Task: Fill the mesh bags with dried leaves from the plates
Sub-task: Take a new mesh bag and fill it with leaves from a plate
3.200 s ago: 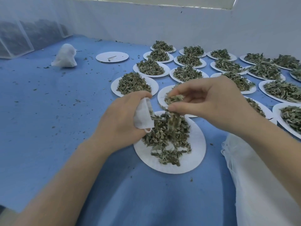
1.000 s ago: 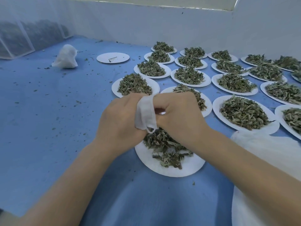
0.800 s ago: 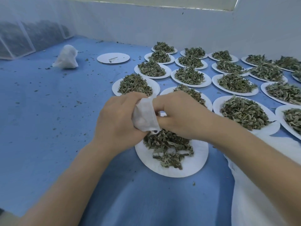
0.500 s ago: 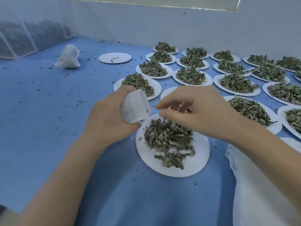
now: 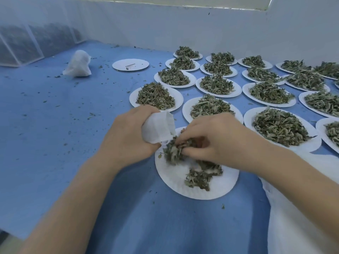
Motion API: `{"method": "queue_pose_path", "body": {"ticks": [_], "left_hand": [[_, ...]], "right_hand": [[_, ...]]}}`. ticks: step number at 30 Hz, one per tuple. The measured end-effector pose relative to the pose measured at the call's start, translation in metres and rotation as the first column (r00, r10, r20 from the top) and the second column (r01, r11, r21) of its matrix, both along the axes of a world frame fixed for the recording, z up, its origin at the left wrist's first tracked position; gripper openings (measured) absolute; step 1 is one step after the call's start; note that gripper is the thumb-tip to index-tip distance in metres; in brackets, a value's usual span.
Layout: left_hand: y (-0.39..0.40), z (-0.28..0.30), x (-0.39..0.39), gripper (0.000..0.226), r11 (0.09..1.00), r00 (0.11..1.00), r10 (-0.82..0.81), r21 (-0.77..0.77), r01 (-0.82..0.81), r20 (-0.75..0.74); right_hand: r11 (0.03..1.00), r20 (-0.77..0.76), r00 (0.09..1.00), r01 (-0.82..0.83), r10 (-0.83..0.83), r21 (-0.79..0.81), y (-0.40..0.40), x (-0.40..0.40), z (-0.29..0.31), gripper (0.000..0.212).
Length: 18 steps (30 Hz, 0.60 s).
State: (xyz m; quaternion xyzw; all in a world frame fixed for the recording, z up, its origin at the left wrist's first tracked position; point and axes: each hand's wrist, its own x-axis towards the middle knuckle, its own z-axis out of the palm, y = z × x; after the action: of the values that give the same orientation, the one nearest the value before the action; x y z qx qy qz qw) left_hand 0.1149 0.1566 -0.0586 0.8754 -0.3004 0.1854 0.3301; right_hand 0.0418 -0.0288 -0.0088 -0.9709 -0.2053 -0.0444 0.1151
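Filling is going on near the front edge of the bench: the left hand [image 5: 128, 136] is gripping a mesh bag [image 5: 157, 128], mouth open above the nearest plate [image 5: 176, 178]. The right hand [image 5: 214, 142] is pinching dried leaves [image 5: 173, 151] there. Next, probably, the leaves need lifting into the mouth.

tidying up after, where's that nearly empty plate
In the head view the nearly empty plate lies far left of the leaf plates, between the filled bag and the back rows.
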Motion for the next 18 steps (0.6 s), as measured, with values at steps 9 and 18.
{"method": "queue_pose_path", "body": {"ticks": [9,18], "left_hand": [[-0.003,0.004,-0.007,0.046,1.0,1.0,0.009,0.027,-0.008,-0.011],[-0.016,0.004,-0.018,0.051,0.998,0.994,-0.022,0.059,0.016,0.104]], "right_hand": [[0.906,0.024,0.986,0.141,-0.164,0.398,-0.022,-0.008,0.016,0.02],[0.934,0.124,0.982,0.093,-0.143,0.344,0.006,-0.002,0.006,0.023]]}}
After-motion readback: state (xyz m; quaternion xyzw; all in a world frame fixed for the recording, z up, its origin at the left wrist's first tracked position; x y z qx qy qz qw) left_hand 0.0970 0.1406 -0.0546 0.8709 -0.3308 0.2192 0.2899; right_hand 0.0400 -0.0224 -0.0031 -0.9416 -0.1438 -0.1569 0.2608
